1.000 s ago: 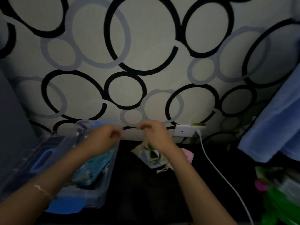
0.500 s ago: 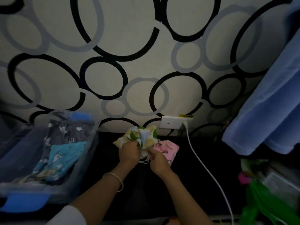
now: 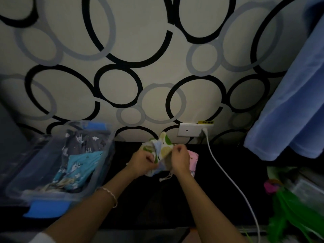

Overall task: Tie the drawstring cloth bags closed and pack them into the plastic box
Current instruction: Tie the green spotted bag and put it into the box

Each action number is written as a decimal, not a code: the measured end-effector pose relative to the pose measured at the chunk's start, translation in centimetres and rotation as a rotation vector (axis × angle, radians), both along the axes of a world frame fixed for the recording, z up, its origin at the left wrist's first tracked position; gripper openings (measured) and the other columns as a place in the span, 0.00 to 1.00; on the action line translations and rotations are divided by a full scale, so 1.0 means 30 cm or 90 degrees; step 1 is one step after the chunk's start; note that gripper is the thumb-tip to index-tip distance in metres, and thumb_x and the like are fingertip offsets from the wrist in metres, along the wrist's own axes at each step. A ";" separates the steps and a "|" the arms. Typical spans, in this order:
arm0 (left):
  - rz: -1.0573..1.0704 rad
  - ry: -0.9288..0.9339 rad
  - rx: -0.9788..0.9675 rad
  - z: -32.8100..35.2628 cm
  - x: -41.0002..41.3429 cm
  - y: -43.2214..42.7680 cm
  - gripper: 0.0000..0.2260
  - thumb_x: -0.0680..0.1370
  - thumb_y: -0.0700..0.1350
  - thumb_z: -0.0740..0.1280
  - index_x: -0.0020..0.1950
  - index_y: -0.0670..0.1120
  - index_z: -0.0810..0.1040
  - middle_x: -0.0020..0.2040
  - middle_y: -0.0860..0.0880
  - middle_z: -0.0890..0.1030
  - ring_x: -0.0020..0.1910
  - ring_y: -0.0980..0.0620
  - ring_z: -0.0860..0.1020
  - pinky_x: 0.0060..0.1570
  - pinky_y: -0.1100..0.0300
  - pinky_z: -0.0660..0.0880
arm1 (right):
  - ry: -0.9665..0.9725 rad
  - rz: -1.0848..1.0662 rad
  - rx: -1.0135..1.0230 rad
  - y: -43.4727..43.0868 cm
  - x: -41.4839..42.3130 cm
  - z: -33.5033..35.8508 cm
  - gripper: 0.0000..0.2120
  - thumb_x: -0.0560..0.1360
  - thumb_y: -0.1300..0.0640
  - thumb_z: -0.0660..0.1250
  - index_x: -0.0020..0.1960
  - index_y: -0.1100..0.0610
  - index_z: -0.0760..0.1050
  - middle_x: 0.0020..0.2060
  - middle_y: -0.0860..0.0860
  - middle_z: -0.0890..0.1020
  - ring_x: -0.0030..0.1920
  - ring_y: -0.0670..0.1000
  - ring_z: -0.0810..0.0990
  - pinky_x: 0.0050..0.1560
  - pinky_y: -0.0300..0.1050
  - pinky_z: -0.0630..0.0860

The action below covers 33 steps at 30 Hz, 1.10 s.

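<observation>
Head view of a dark surface (image 3: 236, 158) set against a wall (image 3: 122, 50) patterned with black and grey rings. The left hand (image 3: 142, 161) and right hand (image 3: 180, 159) meet near the middle of the surface, close to the wall, and both grip one bag (image 3: 164, 146) of pale cloth printed in green and yellow. The fingers of each hand are curled into the fabric, the left at the bag's near-left edge and the right at its right edge, so that the cloth bunches between them and its far corner stands up. A pale drawstring (image 3: 166, 178) hangs in a short loop below the bag, between the wrists; whether it is knotted cannot be told. A pink bag (image 3: 193, 158) lies on the surface just behind the right hand, partly hidden by it. A bracelet (image 3: 112, 195) circles the left wrist. The clear plastic box (image 3: 21, 188) stands open to the left of the hands, with a blue latch (image 3: 47, 208) at its near end; inside it lie a grey printed bag (image 3: 84, 139) toward the wall and a teal printed bag (image 3: 78, 163) nearer the viewer, overlapping. A white socket plate (image 3: 188, 130) sits low on the wall, and a white cord (image 3: 228, 178) runs from it across the surface toward the lower right. A blue cloth (image 3: 289, 111) hangs at the right edge, above a blurred green object (image 3: 289, 207).
</observation>
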<state>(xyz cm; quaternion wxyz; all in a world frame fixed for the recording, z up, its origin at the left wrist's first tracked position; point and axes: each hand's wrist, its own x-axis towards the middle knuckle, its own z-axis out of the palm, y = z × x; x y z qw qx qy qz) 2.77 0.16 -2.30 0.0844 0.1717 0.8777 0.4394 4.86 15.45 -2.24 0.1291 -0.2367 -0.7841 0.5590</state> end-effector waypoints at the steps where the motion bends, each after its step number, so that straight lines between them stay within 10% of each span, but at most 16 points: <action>1: -0.040 -0.005 -0.023 -0.008 0.015 -0.015 0.13 0.67 0.38 0.77 0.28 0.43 0.75 0.25 0.53 0.71 0.26 0.58 0.68 0.30 0.66 0.67 | 0.000 -0.026 -0.069 -0.002 -0.014 0.019 0.13 0.76 0.52 0.63 0.57 0.58 0.70 0.56 0.56 0.77 0.54 0.54 0.76 0.53 0.46 0.74; 4: -0.169 -0.060 -0.075 -0.016 0.046 -0.045 0.01 0.70 0.34 0.74 0.40 0.38 0.85 0.33 0.60 0.77 0.32 0.68 0.76 0.36 0.76 0.70 | -0.090 0.043 -0.125 0.008 -0.052 0.050 0.35 0.71 0.47 0.71 0.72 0.61 0.63 0.65 0.57 0.74 0.64 0.58 0.74 0.65 0.50 0.71; 10: 0.302 -0.050 0.028 0.021 -0.084 -0.096 0.07 0.78 0.42 0.62 0.45 0.42 0.78 0.49 0.38 0.82 0.50 0.41 0.80 0.49 0.52 0.78 | -0.104 0.343 -0.055 0.062 -0.007 0.098 0.05 0.75 0.63 0.69 0.47 0.56 0.83 0.46 0.55 0.84 0.49 0.51 0.82 0.54 0.45 0.79; 14: 0.196 -0.306 0.103 0.074 -0.130 -0.089 0.37 0.70 0.68 0.65 0.64 0.40 0.76 0.62 0.42 0.78 0.60 0.43 0.76 0.62 0.53 0.72 | 0.010 0.444 -0.026 0.071 0.065 0.151 0.16 0.73 0.72 0.67 0.36 0.54 0.82 0.44 0.53 0.84 0.49 0.51 0.82 0.52 0.40 0.79; 19: 0.234 -0.339 0.224 0.082 -0.106 -0.023 0.12 0.77 0.51 0.68 0.44 0.42 0.80 0.54 0.40 0.81 0.46 0.46 0.78 0.52 0.53 0.77 | -0.012 0.516 0.097 0.067 0.144 0.153 0.22 0.68 0.76 0.60 0.32 0.51 0.79 0.38 0.45 0.81 0.42 0.42 0.79 0.48 0.44 0.77; 22: 0.227 -0.269 0.235 0.107 -0.069 -0.001 0.15 0.80 0.47 0.62 0.37 0.44 0.82 0.46 0.39 0.81 0.45 0.44 0.78 0.53 0.52 0.76 | -0.039 0.449 0.050 0.066 0.173 0.169 0.08 0.72 0.64 0.69 0.46 0.52 0.77 0.44 0.47 0.80 0.45 0.44 0.78 0.48 0.45 0.77; 27: 0.170 -0.142 0.230 0.227 0.004 0.014 0.19 0.83 0.50 0.56 0.36 0.47 0.78 0.39 0.45 0.78 0.40 0.48 0.77 0.41 0.58 0.72 | -0.079 0.422 0.051 0.034 0.173 0.158 0.24 0.75 0.44 0.68 0.69 0.47 0.69 0.57 0.50 0.77 0.56 0.46 0.77 0.56 0.42 0.77; 33: 0.113 -0.049 0.273 0.389 0.044 -0.025 0.20 0.84 0.52 0.53 0.37 0.47 0.76 0.33 0.48 0.75 0.33 0.54 0.74 0.32 0.62 0.69 | -0.003 0.305 -0.046 0.013 0.188 0.254 0.13 0.80 0.54 0.64 0.39 0.55 0.79 0.33 0.48 0.81 0.36 0.44 0.79 0.43 0.41 0.74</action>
